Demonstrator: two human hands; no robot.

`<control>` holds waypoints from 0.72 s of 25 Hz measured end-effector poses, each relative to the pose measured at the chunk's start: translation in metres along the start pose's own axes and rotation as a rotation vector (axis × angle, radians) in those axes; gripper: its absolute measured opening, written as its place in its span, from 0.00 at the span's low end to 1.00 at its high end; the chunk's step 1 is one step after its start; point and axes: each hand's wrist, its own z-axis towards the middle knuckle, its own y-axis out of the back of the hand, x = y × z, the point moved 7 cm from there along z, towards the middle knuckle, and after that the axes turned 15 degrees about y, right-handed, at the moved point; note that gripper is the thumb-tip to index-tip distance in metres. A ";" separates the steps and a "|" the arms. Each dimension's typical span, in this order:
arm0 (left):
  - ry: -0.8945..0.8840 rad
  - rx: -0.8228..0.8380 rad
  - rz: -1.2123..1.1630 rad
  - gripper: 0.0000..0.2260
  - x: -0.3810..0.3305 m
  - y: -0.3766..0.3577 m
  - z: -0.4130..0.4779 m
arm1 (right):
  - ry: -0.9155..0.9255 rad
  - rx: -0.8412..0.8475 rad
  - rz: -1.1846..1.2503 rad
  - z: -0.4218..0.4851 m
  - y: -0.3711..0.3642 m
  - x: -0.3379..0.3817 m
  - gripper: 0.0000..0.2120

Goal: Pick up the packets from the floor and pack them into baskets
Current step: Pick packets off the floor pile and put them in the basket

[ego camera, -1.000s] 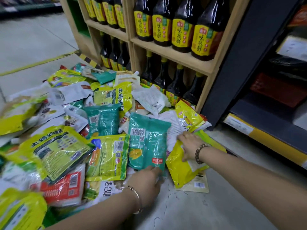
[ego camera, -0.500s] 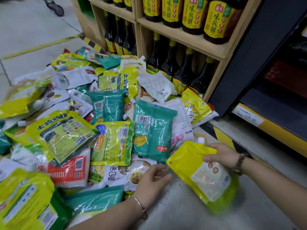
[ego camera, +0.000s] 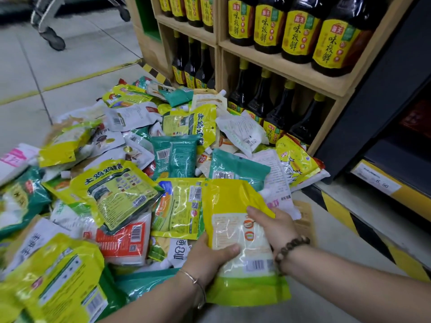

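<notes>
I saw the pale tiled floor [ego camera: 70, 66] carrying a loose heap of packets [ego camera: 173, 157], yellow, teal, white and red. They overlapped one another and reached the foot of the wooden shelf [ego camera: 279, 65]. A yellow line [ego camera: 93, 75] crossed the tiles beyond the heap. On the shelf, dark bottles [ego camera: 296, 36] stood upright in rows.

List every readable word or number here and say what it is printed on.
"味极鲜": yellow labels of the sauce bottles on the wooden shelf.
"土鸡鸡精": the yellow-green packet, left of centre.
"6.50": the price tag, far right.
Too small or blurred to read: the print and barcode digits on the held yellow packet and on the other packets.
</notes>
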 end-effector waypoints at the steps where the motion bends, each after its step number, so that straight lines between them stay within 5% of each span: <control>1: -0.006 -0.040 -0.007 0.21 -0.001 0.011 0.001 | 0.006 0.017 -0.012 0.000 -0.008 0.000 0.09; 4: -0.042 -0.177 -0.016 0.15 -0.007 0.039 -0.001 | 0.033 0.043 -0.132 0.024 -0.013 -0.003 0.16; 8: -0.051 -0.249 -0.134 0.12 -0.008 0.065 -0.004 | -0.048 -0.219 -0.168 0.056 0.011 -0.016 0.30; 12: -0.054 -0.314 -0.193 0.11 -0.009 0.086 -0.007 | -0.192 -0.111 -0.184 0.066 -0.015 -0.024 0.59; 18: -0.120 -0.375 -0.067 0.13 -0.015 0.104 -0.008 | -0.116 -0.190 -0.359 0.079 -0.010 -0.018 0.46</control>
